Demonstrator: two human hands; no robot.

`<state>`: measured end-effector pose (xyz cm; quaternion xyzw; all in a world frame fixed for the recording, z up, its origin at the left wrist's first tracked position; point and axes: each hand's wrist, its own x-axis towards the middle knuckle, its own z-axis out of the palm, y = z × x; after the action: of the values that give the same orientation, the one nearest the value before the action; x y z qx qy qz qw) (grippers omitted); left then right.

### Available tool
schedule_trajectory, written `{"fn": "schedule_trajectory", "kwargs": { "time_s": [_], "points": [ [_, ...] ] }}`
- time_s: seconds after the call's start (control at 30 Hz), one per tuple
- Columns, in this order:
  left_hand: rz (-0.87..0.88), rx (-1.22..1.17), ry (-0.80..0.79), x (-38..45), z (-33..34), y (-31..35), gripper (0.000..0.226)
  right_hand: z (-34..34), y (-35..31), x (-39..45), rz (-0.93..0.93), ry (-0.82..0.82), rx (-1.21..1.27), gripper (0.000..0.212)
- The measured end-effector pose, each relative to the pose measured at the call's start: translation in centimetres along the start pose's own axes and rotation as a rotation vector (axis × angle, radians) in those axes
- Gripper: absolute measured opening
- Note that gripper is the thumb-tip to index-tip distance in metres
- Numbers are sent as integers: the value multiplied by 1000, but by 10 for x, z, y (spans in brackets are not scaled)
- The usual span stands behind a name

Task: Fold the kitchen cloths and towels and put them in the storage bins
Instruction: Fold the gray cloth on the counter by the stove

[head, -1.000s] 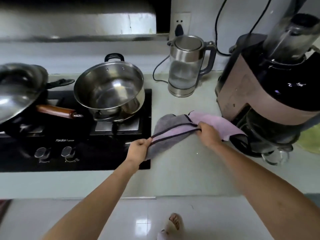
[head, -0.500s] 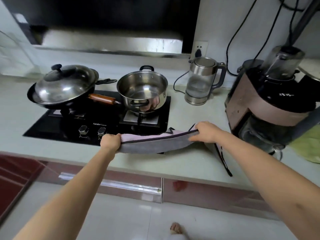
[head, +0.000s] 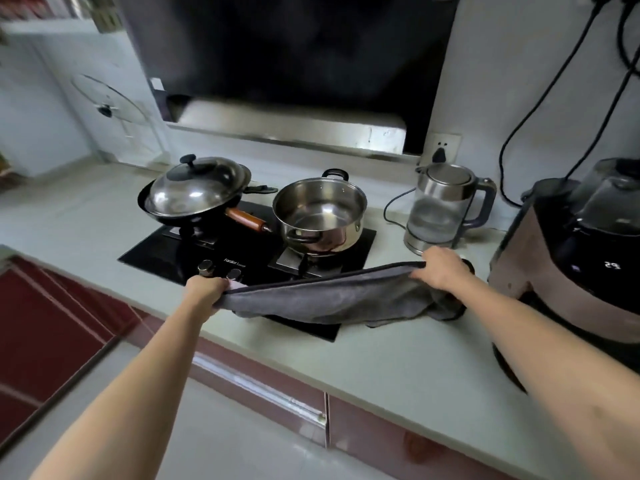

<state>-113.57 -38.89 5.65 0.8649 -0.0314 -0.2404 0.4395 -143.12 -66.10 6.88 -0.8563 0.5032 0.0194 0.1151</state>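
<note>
Over hob (head: 180, 252) front: L hand (head: 205, 289) + R hand (head: 441, 269) each clench grey cloth (head: 332, 296) top edge, stretched betw. them.

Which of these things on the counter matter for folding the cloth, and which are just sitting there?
Part of the job:
grey cloth, stretched between both hands
left hand, gripping one end
right hand, gripping the other end

Just sitting there:
lidded wok
steel pot
kettle
stove
blender
</note>
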Motion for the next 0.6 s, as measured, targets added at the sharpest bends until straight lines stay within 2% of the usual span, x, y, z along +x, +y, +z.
{"fn": "schedule_trajectory", "kwargs": {
  "time_s": [0.03,0.1,0.23,0.33,0.47,0.6],
  "points": [
    [-32,4,-24,-3,7,-2,15,-5,4,5,-49,-51,-53,19],
    [-60,0,8,-9,17,0,8,-12,11,20,-107,-84,-95,21],
    [20,-96,216,-7,3,43,15,-53,13,64,-239,144,33,17],
    [84,-158,310,-15,-20,78,24,-85,7,76,-297,203,71,18],
    [123,-197,313,-22,-38,89,26,-100,4,69,-309,309,154,26],
    [62,-114,320,-26,-29,52,27,-66,17,53,-321,334,148,33]
  ]
}}
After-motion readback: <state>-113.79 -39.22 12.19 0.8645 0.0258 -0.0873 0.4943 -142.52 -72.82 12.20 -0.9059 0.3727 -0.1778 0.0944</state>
